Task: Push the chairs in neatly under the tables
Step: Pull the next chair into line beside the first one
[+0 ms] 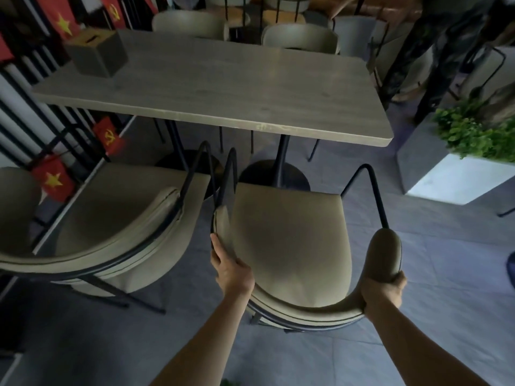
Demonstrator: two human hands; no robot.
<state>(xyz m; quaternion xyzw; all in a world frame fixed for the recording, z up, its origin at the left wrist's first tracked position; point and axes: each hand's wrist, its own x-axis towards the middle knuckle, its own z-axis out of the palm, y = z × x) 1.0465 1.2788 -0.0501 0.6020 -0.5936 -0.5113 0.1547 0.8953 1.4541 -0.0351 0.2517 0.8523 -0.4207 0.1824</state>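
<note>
A beige padded chair [289, 235] with a black metal frame stands in front of me, its seat just short of the grey wooden table [223, 87]. My left hand [231, 271] grips the left end of its curved backrest. My right hand [384, 291] grips the right end of that backrest. A second matching chair [117, 224] stands to the left, also short of the table edge, its armrest close to the one I hold. Two more chairs [301, 37] sit tucked at the table's far side.
A grey box [97, 54] sits on the table's far left corner. Black round table bases [274, 176] stand beneath. A white planter [457, 176] with green leaves is at the right. Red flags [53, 179] hang along black railings on the left. A person's legs [434, 51] are at the back right.
</note>
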